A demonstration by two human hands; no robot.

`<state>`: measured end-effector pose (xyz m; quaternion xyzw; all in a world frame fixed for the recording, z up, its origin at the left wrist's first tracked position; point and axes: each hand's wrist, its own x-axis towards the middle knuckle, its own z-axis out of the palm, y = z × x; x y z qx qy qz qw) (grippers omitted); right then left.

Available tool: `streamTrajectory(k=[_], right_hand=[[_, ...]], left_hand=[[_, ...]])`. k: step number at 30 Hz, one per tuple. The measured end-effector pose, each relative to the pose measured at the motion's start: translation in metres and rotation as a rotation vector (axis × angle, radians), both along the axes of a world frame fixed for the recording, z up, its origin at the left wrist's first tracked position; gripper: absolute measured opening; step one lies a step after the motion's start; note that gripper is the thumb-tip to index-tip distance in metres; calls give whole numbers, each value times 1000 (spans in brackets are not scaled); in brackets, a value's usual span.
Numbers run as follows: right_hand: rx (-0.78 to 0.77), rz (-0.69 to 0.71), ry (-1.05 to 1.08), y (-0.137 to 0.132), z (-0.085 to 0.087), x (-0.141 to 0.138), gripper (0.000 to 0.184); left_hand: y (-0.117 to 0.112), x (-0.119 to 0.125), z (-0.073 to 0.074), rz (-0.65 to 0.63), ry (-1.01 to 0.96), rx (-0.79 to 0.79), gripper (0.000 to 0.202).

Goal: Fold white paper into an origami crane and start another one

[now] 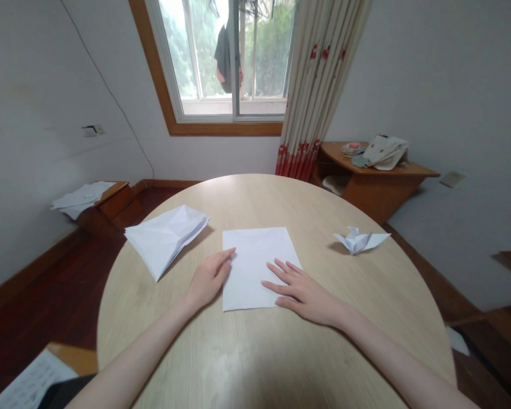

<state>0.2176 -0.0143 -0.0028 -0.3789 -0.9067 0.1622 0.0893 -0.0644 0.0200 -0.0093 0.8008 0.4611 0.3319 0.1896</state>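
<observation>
At the frame's centre, the paper point(250, 258) lies on the surface point(238, 346). The left hand point(208, 277), loosely bent, and the right hand point(304, 292), spread, touch it without gripping; uneven pressing could crease it.

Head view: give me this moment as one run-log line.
left hand: at left edge of white paper | right hand: fingers spread over paper's right side | left: folded paper | right: paper bird | surface: round table
</observation>
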Motion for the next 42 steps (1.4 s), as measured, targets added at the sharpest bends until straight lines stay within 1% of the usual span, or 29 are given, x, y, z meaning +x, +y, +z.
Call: streamTrajectory(k=[3, 6, 8, 10, 15, 18, 21, 23, 26, 28, 33, 36, 38, 40, 41, 42], right_hand=[[30, -21, 0, -1, -1, -2, 43], [32, -38, -16, -2, -1, -2, 47], [30, -44, -30, -3, -1, -2, 48], [32, -43, -27, -3, -1, -2, 48], [7, -34, -5, -3, 2, 0, 52], [-48, -35, 3, -2, 4, 5, 57], [-120, -39, -3, 0, 7, 12, 64], [-150, -41, 1, 2, 8, 16, 70], [-179, -32, 8, 3, 8, 21, 82], [-195, -28, -4, 3, 8, 23, 90], [-186, -57, -23, 1, 6, 25, 107], [-178, -82, -52, 0, 4, 23, 116], [-170, -85, -62, 0, 4, 23, 116], [-159, -78, -50, 0, 4, 23, 109], [-154, -74, -41, 0, 5, 23, 103], [-152, -72, -36, 0, 5, 24, 97]], left_hand=[[-3, 3, -1, -110, 167, -28, 39], [-5, 5, -5, -217, 356, -13, 45], [-6, 5, -6, -257, 434, 9, 46], [-7, 4, -6, -271, 467, 26, 46], [-8, 6, -7, -300, 450, 59, 46], [-9, 12, -9, -331, 415, 67, 41], [-11, 15, -12, -341, 386, 28, 41], [-10, 14, -13, -335, 376, 4, 47], [-8, 10, -14, -330, 371, -14, 67], [-5, 7, -14, -322, 366, -26, 74], [0, 2, -19, -300, 295, -52, 73], [0, 1, -19, -292, 246, -70, 70], [-2, 1, -15, -278, 239, -84, 60], [-4, 3, -8, -266, 254, -104, 44], [-5, 4, -4, -265, 272, -117, 42], [-6, 5, -1, -276, 296, -129, 46]])
